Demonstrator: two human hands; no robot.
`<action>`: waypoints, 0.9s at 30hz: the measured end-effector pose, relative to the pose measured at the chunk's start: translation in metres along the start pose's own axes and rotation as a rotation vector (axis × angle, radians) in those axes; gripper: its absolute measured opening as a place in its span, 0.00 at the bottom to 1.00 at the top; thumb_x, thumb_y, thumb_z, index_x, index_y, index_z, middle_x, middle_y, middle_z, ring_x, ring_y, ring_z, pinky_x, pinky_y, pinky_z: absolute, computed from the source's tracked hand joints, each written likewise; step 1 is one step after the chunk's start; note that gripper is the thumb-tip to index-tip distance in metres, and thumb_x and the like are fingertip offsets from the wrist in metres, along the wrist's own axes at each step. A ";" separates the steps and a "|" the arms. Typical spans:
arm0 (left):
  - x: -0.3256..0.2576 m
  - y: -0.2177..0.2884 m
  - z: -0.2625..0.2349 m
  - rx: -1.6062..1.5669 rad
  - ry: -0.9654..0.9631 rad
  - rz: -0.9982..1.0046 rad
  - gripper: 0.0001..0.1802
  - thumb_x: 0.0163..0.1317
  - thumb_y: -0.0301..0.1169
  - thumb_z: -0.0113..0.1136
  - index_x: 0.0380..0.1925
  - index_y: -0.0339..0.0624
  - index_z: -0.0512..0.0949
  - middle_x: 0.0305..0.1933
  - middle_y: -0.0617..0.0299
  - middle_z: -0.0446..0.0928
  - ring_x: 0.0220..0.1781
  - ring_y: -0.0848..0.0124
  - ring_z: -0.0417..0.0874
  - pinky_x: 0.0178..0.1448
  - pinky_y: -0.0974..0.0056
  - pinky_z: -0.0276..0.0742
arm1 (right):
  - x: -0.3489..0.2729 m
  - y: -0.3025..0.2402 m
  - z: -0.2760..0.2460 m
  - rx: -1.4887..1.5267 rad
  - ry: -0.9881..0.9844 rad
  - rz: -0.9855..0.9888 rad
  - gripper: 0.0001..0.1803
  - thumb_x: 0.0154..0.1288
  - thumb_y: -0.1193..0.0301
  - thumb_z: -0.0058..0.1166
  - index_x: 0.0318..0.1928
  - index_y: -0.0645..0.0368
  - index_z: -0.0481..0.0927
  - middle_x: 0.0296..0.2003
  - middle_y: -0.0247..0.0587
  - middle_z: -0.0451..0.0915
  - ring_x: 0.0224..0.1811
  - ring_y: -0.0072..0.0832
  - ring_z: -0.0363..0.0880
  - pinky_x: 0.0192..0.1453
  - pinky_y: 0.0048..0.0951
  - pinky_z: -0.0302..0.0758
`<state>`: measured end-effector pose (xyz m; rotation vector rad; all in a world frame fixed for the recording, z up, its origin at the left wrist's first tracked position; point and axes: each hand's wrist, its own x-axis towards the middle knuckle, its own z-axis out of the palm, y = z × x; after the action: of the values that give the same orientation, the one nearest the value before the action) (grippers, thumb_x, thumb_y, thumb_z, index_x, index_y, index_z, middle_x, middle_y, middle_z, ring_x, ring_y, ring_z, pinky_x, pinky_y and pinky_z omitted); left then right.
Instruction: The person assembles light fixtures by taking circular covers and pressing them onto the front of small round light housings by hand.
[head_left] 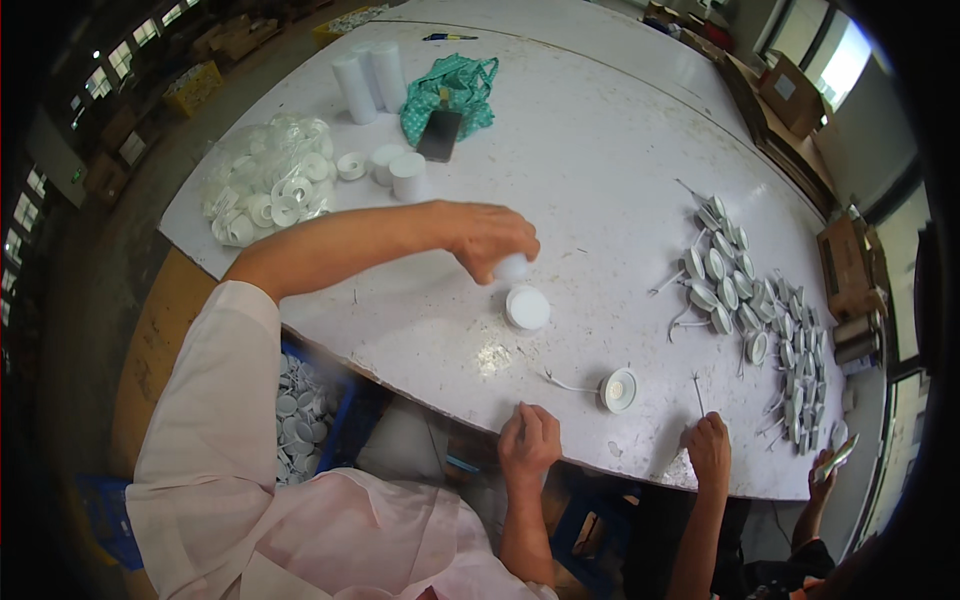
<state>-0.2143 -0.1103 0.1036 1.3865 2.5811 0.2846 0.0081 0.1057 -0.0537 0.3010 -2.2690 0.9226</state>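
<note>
My left hand [495, 240] reaches across the white table with its fingers closed on a white disc [512, 267], partly hidden beneath the palm. Just below that disc, a short stack of round white discs [527, 308] stands on the table, apart from my fingers as far as I can tell. Resting at the near table edge, my right hand [529, 440] is curled closed, and nothing shows in it. To its right lies a small round downlight [619, 390] with a white rim and a short wire.
Many wired downlights [730, 280] cover the table's right side. A bag of white rings [275, 175], tall white stacks [368, 85], a green cloth [455, 90] and a phone [440, 135] lie far left. Co-workers' hands [709, 450] work at right. A blue crate [335, 430] stands below.
</note>
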 end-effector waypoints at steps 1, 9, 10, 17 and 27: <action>0.008 0.013 0.008 0.004 -0.025 0.042 0.24 0.35 0.26 0.68 0.39 0.37 0.77 0.40 0.50 0.77 0.47 0.54 0.78 0.50 0.56 0.75 | 0.000 0.001 -0.002 -0.001 0.010 0.008 0.13 0.44 0.83 0.56 0.33 0.58 0.82 0.30 0.42 0.80 0.27 0.38 0.77 0.30 0.33 0.75; 0.036 0.052 0.048 0.135 -0.143 -0.008 0.18 0.39 0.24 0.65 0.35 0.36 0.76 0.39 0.50 0.76 0.46 0.53 0.77 0.48 0.56 0.76 | -0.002 0.003 -0.011 0.104 0.000 -0.040 0.13 0.44 0.82 0.58 0.34 0.58 0.82 0.31 0.40 0.80 0.29 0.36 0.78 0.32 0.32 0.75; 0.037 0.051 0.050 0.150 -0.152 -0.032 0.17 0.40 0.24 0.64 0.35 0.36 0.76 0.39 0.50 0.76 0.46 0.53 0.77 0.48 0.56 0.76 | -0.003 0.003 -0.011 0.105 0.007 -0.035 0.13 0.44 0.82 0.58 0.34 0.58 0.82 0.31 0.40 0.80 0.29 0.36 0.78 0.32 0.32 0.75; 0.049 0.060 0.052 0.188 -0.200 -0.100 0.19 0.41 0.26 0.64 0.37 0.37 0.76 0.41 0.50 0.76 0.46 0.54 0.78 0.47 0.56 0.76 | -0.005 0.006 -0.016 0.137 -0.005 -0.033 0.13 0.44 0.80 0.59 0.35 0.57 0.81 0.33 0.38 0.80 0.30 0.35 0.78 0.33 0.32 0.75; 0.053 0.053 0.059 0.239 -0.204 -0.141 0.27 0.40 0.35 0.68 0.46 0.48 0.78 0.46 0.56 0.76 0.50 0.58 0.78 0.51 0.56 0.76 | 0.012 0.040 -0.057 0.060 0.138 0.216 0.23 0.48 0.78 0.63 0.48 0.63 0.76 0.43 0.51 0.77 0.46 0.46 0.75 0.50 0.39 0.73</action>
<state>-0.1848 -0.0329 0.0567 1.2212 2.5876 -0.1841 0.0096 0.1745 -0.0372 0.0162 -2.1786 1.0886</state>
